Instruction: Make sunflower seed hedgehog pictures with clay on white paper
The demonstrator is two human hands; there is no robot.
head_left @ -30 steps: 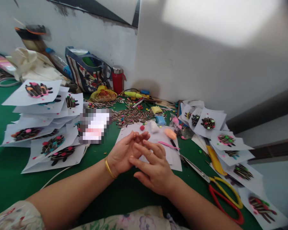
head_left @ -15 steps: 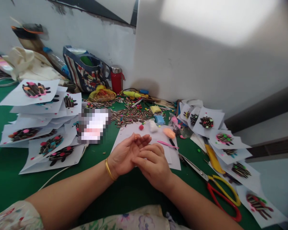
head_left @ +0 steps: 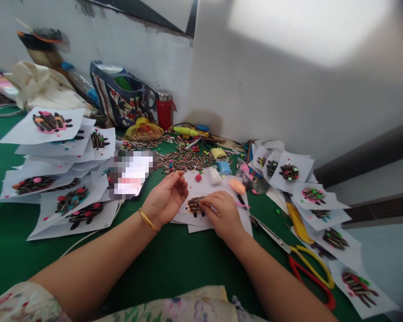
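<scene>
My left hand point(head_left: 166, 199) rests on the left edge of a white sheet point(head_left: 218, 188), its fingers curled loosely with nothing visible in them. My right hand point(head_left: 221, 213) lies on the same sheet, fingertips pinched together and pressing at the right side of a small dark sunflower-seed figure point(head_left: 195, 205) stuck on the paper. What the pinch holds is too small to see. A pink stick tool point(head_left: 242, 205) lies just right of my right hand.
Stacks of finished seed pictures point(head_left: 63, 197) lie at the left and others point(head_left: 309, 194) at the right. Loose seeds point(head_left: 184, 160), clay lumps point(head_left: 237, 185), a red flask point(head_left: 164, 112) and a striped bag point(head_left: 121, 96) sit behind. Red-and-yellow scissors point(head_left: 309, 268) lie at the right.
Both hands moved apart and down onto the sheet. The seed figure, hidden before under the hands, is now in view with my right fingertips on it.
</scene>
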